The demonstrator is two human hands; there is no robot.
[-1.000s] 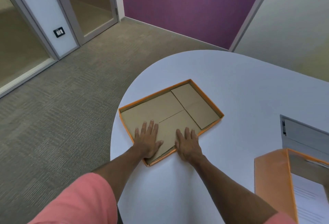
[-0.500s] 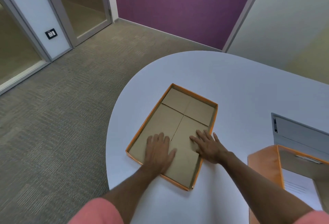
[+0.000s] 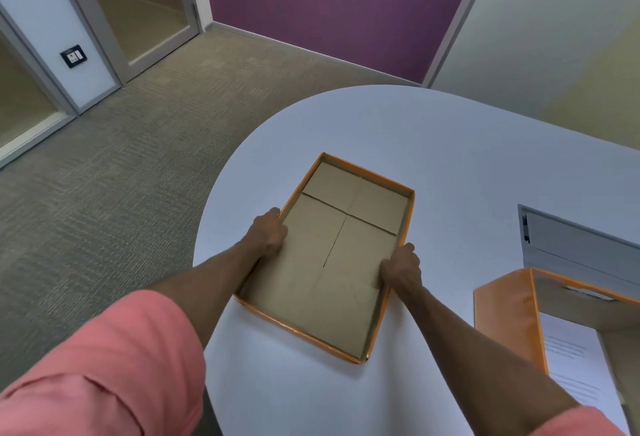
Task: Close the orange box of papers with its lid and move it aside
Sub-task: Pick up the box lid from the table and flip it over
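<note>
- Orange cardboard is what you are handling: the lid [image 3: 332, 255] lies upside down near the left end of the white table [image 3: 450, 158], its brown inside facing up and its low rim standing all round.
- Your left hand [image 3: 268, 233] is curled over the lid's left long rim, fingers inside and thumb outside; your right hand [image 3: 401, 267] grips the right long rim the same way. Both are clamped on the lid, about midway along its length.
- Judge it light and fairly stiff across the flat, yet the thin rim walls will likely bow if you pinch hard. Squeeze only enough to lift, and keep the 2 grips opposite each other so the panel does not twist.
- The inside shows 4 folded flaps meeting at seams; press there and they may give, so hold by the rim, not the floor.
- The orange box [image 3: 509, 317] stands well apart at the near right edge of view, open, with a printed sheet of paper [image 3: 575, 359] visible inside. A grey folder [image 3: 581, 248] lies just behind it.
- The lid must be turned over before it can go on. Paper stacks are heavy, so expect the closed box to need both hands low on its sides, not a lift by the lid.
- The smooth tabletop looks slippery, so sliding the box aside should be easy.
</note>
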